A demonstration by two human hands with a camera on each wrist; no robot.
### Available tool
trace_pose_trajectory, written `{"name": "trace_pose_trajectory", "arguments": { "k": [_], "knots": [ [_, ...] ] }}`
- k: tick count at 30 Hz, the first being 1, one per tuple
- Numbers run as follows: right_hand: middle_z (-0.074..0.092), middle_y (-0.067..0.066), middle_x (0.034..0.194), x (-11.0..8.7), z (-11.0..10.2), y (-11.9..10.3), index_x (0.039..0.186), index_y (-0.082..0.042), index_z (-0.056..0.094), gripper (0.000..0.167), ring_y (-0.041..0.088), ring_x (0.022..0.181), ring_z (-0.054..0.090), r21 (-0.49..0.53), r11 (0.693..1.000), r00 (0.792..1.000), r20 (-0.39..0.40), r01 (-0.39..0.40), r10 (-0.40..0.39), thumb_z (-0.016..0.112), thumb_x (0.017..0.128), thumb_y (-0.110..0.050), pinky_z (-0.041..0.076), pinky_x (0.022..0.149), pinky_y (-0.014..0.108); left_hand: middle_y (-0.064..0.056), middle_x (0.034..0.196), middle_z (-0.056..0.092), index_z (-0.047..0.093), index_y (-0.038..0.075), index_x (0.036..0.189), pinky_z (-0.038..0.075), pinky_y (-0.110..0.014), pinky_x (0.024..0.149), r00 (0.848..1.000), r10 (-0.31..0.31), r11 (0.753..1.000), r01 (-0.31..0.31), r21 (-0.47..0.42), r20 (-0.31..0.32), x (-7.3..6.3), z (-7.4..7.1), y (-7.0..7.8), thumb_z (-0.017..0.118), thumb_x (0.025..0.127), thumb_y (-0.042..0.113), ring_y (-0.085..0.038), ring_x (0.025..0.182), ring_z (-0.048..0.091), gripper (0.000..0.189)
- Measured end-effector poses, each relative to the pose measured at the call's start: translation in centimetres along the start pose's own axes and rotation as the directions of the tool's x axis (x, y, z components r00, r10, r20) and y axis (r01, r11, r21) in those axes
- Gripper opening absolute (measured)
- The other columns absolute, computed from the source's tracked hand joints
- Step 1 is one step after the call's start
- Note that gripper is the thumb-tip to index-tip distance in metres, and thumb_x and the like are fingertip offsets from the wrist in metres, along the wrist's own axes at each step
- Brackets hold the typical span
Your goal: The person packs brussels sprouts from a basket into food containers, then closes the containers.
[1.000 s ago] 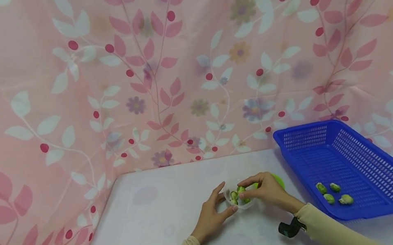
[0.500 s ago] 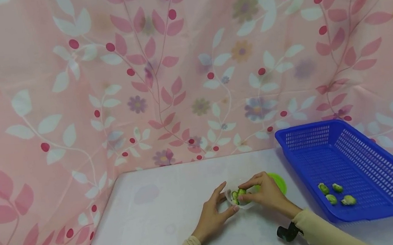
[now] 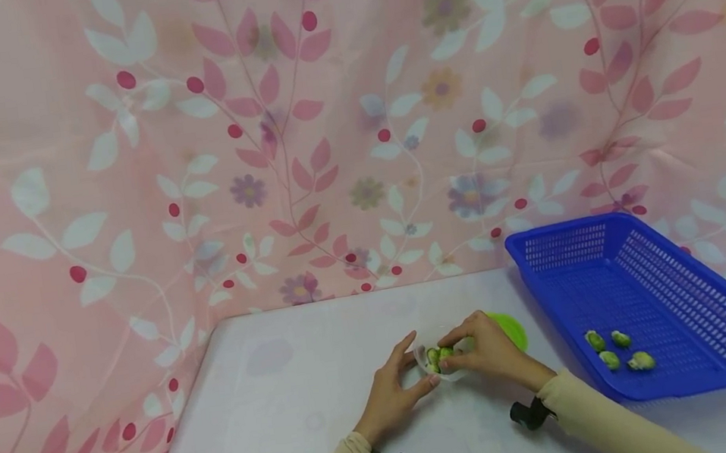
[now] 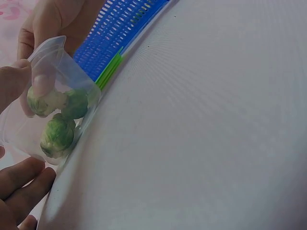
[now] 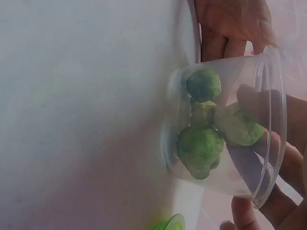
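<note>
A clear round plastic tub [image 5: 192,69] stands on the table with several Brussels sprouts [image 5: 199,148] in it. My left hand [image 3: 389,399] holds it from the left, thumb at the near rim and fingers round the far side. From the right, my right hand [image 3: 493,351] reaches over the rim with its fingers inside the tub. Between its thumb and fingers is a pale green Brussels sprout [image 5: 240,127], seen through the wall in the right wrist view, raised a little beside the others. A bright green lid [image 3: 513,331] lies behind the right hand, partly covered by it.
On the right of the table stands a blue perforated basket [image 3: 706,265], with several Brussels sprouts [image 3: 609,360] near its front left corner. A pink floral curtain [image 3: 325,147] hangs behind the white table [image 3: 275,399].
Both hands stay at the tub, the right hand's fingers inside it throughout. The head view has shifted slightly; the sprouts in the basket lie as before.
</note>
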State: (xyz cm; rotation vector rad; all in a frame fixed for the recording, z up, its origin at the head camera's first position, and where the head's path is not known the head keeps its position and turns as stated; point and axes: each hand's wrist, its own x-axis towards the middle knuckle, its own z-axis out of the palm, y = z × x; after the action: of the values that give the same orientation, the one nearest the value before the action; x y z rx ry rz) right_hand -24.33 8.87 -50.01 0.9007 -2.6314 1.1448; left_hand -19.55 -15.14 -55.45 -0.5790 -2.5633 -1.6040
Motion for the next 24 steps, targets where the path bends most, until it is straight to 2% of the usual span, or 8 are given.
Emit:
{"name": "trace_pose_trajectory", "arguments": {
  "k": [5,13,24],
  "knots": [
    [0.083,-0.003,0.091,0.31,-0.04,-0.07,0.103,-0.009,0.084,0.037,0.017,0.091,0.059,-0.021,1.000,0.999,0.025,-0.022,0.023,0.098,0.074,-0.027,0.044,0.081,0.030,-0.006,0.146,0.068,0.035,0.017,0.166,0.038,-0.054,0.123,1.000,-0.015,1.000,0.015,0.002,0.002,-0.03,0.07,0.07,0.080,0.096,0.041,-0.021,0.139,0.061,0.086],
    [0.080,-0.009,0.086,0.58,0.24,-0.25,0.089,-0.018,0.085,0.022,0.012,0.090,0.054,-0.031,0.999,1.000,0.012,-0.010,0.010,0.098,0.075,-0.028,0.043,0.079,0.029,-0.006,0.146,0.068,0.035,0.027,0.166,0.039,-0.053,0.122,1.000,0.004,1.000,-0.004,0.006,-0.010,0.04,-0.16,0.08,0.080,0.096,0.040,-0.020,0.139,0.062,0.084],
    [0.079,-0.011,0.081,0.34,0.16,-0.52,0.085,-0.018,0.087,0.024,0.015,0.095,0.051,-0.065,0.998,0.999,0.033,-0.017,0.019,0.097,0.076,-0.037,0.042,0.080,0.030,-0.007,0.146,0.068,0.035,0.018,0.166,0.040,-0.051,0.122,1.000,0.014,1.000,-0.014,0.004,0.000,0.08,-0.06,-0.06,0.080,0.097,0.038,-0.022,0.139,0.061,0.085]
  ]
}}
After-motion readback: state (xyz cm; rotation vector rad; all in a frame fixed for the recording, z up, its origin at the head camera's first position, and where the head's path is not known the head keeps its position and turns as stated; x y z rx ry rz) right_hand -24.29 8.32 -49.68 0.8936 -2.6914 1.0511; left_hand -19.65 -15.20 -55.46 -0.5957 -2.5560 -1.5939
